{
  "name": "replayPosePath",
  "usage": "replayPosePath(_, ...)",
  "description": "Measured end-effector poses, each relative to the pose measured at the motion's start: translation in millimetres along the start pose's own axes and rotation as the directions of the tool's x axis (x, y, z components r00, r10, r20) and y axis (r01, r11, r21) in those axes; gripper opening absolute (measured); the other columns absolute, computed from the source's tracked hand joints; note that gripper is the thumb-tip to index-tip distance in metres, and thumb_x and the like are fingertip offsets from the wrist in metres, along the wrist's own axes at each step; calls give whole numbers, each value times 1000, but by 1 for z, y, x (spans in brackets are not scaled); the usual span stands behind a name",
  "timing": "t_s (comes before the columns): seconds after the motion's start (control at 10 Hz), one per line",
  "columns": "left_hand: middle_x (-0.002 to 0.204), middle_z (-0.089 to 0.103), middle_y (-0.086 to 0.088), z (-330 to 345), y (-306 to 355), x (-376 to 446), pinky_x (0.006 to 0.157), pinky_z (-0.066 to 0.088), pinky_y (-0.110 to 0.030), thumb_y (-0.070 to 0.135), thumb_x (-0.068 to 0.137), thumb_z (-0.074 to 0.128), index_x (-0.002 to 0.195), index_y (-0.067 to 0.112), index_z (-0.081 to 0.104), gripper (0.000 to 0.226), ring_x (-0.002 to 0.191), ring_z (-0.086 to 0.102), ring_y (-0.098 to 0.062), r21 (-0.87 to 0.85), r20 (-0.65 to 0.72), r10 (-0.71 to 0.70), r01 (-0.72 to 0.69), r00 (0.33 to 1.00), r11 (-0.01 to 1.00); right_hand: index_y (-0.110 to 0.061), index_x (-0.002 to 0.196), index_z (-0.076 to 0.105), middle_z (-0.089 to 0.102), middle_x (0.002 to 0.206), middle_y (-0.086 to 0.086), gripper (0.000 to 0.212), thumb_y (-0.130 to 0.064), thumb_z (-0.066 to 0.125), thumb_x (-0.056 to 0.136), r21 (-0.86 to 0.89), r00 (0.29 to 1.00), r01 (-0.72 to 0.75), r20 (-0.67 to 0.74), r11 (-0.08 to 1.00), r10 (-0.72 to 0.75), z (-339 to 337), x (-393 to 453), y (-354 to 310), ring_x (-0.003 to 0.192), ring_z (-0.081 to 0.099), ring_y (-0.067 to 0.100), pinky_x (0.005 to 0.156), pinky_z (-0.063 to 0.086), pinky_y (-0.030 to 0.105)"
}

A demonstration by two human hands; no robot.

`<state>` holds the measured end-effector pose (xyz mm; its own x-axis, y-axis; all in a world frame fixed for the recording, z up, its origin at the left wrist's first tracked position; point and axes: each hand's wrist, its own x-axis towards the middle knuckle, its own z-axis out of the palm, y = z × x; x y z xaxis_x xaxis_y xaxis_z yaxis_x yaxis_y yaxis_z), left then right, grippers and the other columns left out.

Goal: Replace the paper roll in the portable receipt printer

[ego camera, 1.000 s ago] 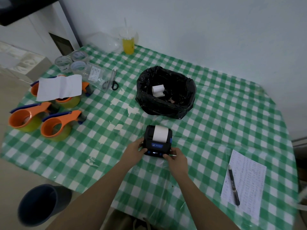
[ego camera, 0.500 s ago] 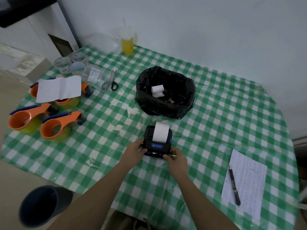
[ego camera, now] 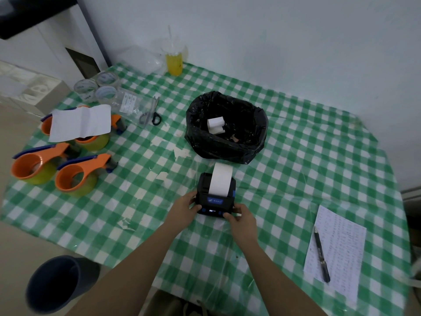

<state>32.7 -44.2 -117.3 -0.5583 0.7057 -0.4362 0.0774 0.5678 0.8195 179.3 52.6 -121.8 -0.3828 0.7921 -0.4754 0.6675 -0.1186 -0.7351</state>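
Both hands clamp the printer (ego camera: pixel 216 194) from its sides: the left hand (ego camera: pixel 184 208) wraps the left edge with the thumb on the front lip, and the right hand (ego camera: pixel 242 216) pinches the front right corner, a fingertip near the lit button strip. It sits flat on the checked desk (ego camera: pixel 296 169), close to the near edge. Its case looks rigid and small, probably light enough to skid on the plastic cover, so a hold low on the side walls suits it. A paper strip (ego camera: pixel 220 179) rises from the slot and curls back; it is thin and would crease easily, best taken by its free end. Just beyond stands a black bag (ego camera: pixel 227 147) with a white roll (ego camera: pixel 215 124) inside.
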Motion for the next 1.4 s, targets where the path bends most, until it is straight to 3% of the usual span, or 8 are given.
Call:
replayPosePath(1.0, 140, 49, -15, -2, 4, -2, 108, 39, -38, -1, 86, 56, 136, 8, 40, 54, 127, 48, -26, 4, 8, -32, 32, 999, 999, -12, 115, 55, 65, 115, 6, 34, -19, 67, 84, -34, 1000, -2, -6, 999, 2, 0, -1, -3, 97, 64, 26, 81, 51, 36)
replayPosePath(1.2, 139, 50, -13, -4, 7, 3, 82, 43, -24, -5, 87, 47, 135, 9, 44, 50, 108, 56, -20, 58, 3, -65, 65, 998, 996, -10, 118, 54, 64, 117, 7, 38, -17, 68, 83, 18, 998, -38, 54, 999, 37, -11, 0, -6, 90, 59, 19, 76, 43, 28)
replayPosePath(1.3, 139, 50, -16, -6, 1, 1, 96, 43, -33, -3, 88, 47, 134, 4, 44, 46, 114, 55, -25, 16, -17, -100, 101, 995, 995, -10, 121, 55, 64, 117, 10, 37, -15, 65, 85, 44, 995, -30, 96, 999, 25, -16, -1, -5, 89, 55, 16, 76, 40, 26)
replayPosePath(1.4, 129, 58, -15, -10, -11, -3, 100, 45, -38, 4, 89, 52, 129, 5, 49, 41, 112, 58, -28, -15, -96, -147, 146, 985, 989, -11, 119, 56, 65, 115, 10, 34, -16, 63, 87, 45, 998, -7, 62, 999, 4, -21, -3, -7, 86, 56, 15, 74, 41, 26)
